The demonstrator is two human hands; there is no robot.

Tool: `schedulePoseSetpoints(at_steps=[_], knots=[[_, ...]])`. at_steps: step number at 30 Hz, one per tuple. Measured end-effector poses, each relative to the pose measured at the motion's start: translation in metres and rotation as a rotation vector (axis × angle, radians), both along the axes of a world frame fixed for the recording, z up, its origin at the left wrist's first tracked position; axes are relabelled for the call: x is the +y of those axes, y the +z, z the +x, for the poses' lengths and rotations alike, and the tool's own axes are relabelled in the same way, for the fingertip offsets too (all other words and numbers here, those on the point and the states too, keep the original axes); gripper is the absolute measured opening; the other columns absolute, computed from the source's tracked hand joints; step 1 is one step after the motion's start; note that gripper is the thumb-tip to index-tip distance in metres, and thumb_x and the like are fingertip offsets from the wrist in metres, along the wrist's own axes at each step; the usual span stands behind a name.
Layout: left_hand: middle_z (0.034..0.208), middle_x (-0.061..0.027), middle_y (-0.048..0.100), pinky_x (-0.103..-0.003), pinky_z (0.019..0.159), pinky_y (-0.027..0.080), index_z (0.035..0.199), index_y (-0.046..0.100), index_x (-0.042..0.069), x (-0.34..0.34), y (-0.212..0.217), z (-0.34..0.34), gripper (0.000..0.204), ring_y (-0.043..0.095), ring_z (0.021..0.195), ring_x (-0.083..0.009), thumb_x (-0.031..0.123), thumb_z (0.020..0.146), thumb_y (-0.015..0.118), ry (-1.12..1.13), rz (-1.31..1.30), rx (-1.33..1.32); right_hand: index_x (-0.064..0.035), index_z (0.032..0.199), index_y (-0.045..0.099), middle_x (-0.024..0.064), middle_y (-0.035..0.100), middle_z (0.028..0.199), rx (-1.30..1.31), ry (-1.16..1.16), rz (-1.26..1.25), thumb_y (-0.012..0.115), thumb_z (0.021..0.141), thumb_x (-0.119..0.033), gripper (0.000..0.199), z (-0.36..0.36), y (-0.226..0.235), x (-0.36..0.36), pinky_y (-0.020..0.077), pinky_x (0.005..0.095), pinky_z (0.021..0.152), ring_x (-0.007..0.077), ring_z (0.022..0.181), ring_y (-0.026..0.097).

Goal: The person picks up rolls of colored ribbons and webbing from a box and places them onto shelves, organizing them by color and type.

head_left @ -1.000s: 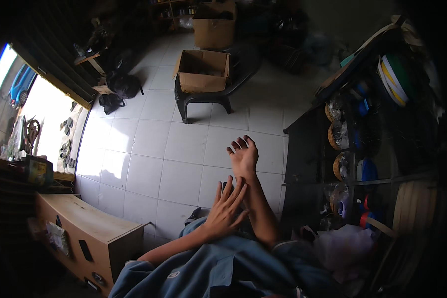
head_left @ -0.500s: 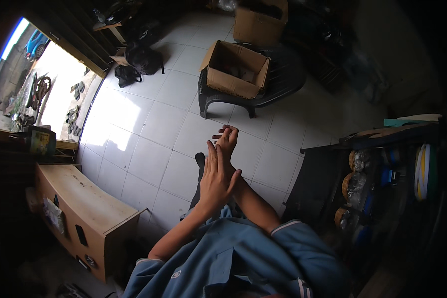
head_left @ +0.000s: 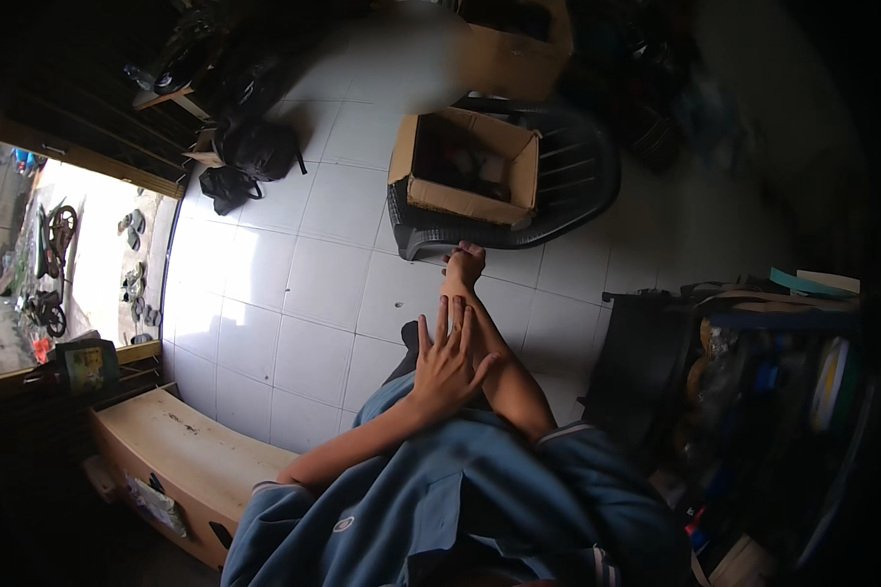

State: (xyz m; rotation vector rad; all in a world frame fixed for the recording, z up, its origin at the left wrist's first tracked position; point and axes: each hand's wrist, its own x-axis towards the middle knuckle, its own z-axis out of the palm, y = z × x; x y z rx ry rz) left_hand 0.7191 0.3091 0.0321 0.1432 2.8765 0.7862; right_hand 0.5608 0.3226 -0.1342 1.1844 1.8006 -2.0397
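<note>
My left hand (head_left: 447,360) lies flat on my own bare shin (head_left: 499,377), fingers spread and holding nothing. The leg stretches out over the white tiled floor (head_left: 303,293), and its foot (head_left: 465,264) ends right at the front edge of a black plastic chair (head_left: 578,186). An open cardboard box (head_left: 465,166) sits on that chair. My blue shirt (head_left: 440,509) fills the bottom of the view. My right hand is not in view.
A second cardboard box (head_left: 519,39) stands behind the chair. Black bags (head_left: 250,157) lie by a bright open doorway (head_left: 78,254) on the left. A low wooden cabinet (head_left: 181,460) is at lower left, and a dark shelf (head_left: 764,391) of coloured items at right.
The view has swung down and toward the chair and box. My left hand has stayed on the shin with its fingers spread; the foot now reaches the chair's edge.
</note>
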Motion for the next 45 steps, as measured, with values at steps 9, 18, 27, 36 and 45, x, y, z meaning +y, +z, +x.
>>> schedulePoseSetpoints(at_steps=[9, 18, 27, 36, 45], knots=[[0.151, -0.0268, 0.014, -0.048, 0.113, 0.014, 0.146, 0.011, -0.004, -0.043, -0.061, -0.186, 0.082, 0.007, 0.141, -0.0410, 0.053, 0.094, 0.038, 0.123, 0.223, -0.199, -0.0059, 0.102, 0.051, 0.0055, 0.058, 0.092, 0.077, 0.104, -0.351, 0.041, 0.094, -0.019, 0.019, -0.112, -0.034, -0.012, 0.0486, 0.0351, 0.066, 0.0178, 0.072, 0.059], [0.150, -0.0131, 0.026, -0.034, 0.112, 0.021, 0.146, 0.023, 0.006, -0.054, -0.097, -0.350, 0.065, 0.024, 0.139, -0.0256, 0.048, 0.098, 0.033, 0.526, 1.152, -0.434, -0.0063, 0.135, 0.030, 0.0131, 0.032, 0.136, 0.184, 0.382, -0.402, 0.028, 0.099, -0.046, 0.053, -0.184, -0.015, -0.021, 0.0267, 0.0372, 0.106, 0.0253, 0.126, 0.032], [0.147, -0.0117, 0.029, -0.039, 0.110, 0.023, 0.144, 0.025, 0.007, -0.076, -0.249, -0.439, 0.069, 0.027, 0.136, -0.0257, 0.054, 0.095, 0.036, 0.973, 1.394, -0.824, -0.0056, 0.148, 0.011, 0.0164, 0.007, 0.154, 0.068, 0.502, -0.320, 0.026, 0.093, -0.064, 0.082, -0.249, -0.028, -0.010, 0.0072, 0.0392, 0.115, 0.0265, 0.143, 0.005], [0.090, -0.0210, 0.066, -0.043, 0.071, 0.050, 0.104, 0.055, -0.001, -0.109, -0.421, -0.483, 0.030, 0.066, 0.085, -0.0359, 0.024, 0.088, 0.052, 0.601, 0.273, -0.426, -0.0044, 0.124, 0.052, 0.0138, 0.056, 0.123, -0.084, 0.588, 0.187, 0.041, 0.098, -0.042, 0.047, -0.299, -0.231, 0.028, 0.0367, 0.0372, 0.100, 0.0243, 0.119, 0.049], [0.102, -0.0231, 0.063, -0.043, 0.078, 0.050, 0.109, 0.055, 0.000, -0.139, -0.539, -0.549, 0.032, 0.063, 0.096, -0.0350, 0.026, 0.090, 0.051, 0.440, 0.118, -0.606, 0.0027, 0.110, 0.057, 0.0240, 0.060, 0.109, 0.088, 0.579, 0.641, 0.047, 0.092, -0.017, 0.028, -0.355, -0.349, 0.002, 0.0468, 0.0449, 0.086, 0.0349, 0.103, 0.059]])
